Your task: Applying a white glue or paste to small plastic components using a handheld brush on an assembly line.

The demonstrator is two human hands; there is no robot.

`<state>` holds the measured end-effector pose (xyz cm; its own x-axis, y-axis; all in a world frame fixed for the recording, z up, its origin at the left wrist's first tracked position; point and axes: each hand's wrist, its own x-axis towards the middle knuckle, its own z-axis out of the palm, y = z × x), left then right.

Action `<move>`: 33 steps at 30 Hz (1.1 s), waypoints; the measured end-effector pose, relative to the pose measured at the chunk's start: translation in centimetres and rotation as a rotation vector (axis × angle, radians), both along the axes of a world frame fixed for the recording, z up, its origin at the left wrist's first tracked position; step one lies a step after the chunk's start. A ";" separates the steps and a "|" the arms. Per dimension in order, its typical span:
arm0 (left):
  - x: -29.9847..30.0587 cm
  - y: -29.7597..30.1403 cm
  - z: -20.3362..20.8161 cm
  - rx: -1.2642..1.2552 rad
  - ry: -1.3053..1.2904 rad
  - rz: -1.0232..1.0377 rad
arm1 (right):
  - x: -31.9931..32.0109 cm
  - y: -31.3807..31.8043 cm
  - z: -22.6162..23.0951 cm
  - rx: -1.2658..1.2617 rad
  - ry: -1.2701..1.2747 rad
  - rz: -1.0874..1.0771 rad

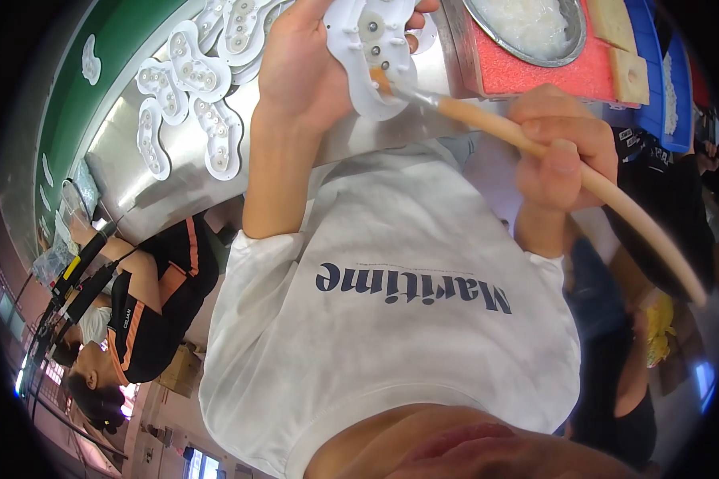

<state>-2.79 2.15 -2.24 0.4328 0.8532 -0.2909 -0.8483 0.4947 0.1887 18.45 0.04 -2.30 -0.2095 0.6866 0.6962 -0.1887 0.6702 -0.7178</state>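
My left hand (305,76) grips a white plastic housing (361,56) at the top of the picture. The housing has a wavy outline, with round metal pins and small raised posts down its middle. My right hand (566,148) is closed round the long wooden handle of a paint brush (483,120). The brush's orange-brown bristles lie at the lower part of the housing, near its pins, and look to be touching it. To the left of my left hand, several similar white housings (216,132) with gears and pins lie on the shiny metal table (120,160), some overlapping.
A metal bowl (577,49) of whitish, jelly-like stuff sits on a red foam block (507,76). Beside it are yellowish blocks (629,76) and a blue bin (679,132). A green conveyor belt (76,88) runs along the left, carrying white parts. Co-workers (156,295) stand at both sides.
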 end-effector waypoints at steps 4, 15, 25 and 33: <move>-0.3 0.0 -0.1 0.045 -0.033 -0.023 | 0.6 0.4 0.4 -0.041 0.001 0.045; -0.5 -0.2 0.1 0.015 0.076 -0.006 | -1.4 0.5 0.3 0.095 -0.008 0.027; -0.1 -0.3 0.4 0.026 -0.030 -0.055 | -1.5 0.4 0.4 -0.036 0.094 -0.096; 0.2 -1.0 1.1 0.074 -0.016 0.013 | -2.6 1.5 -0.2 -0.006 0.161 -0.192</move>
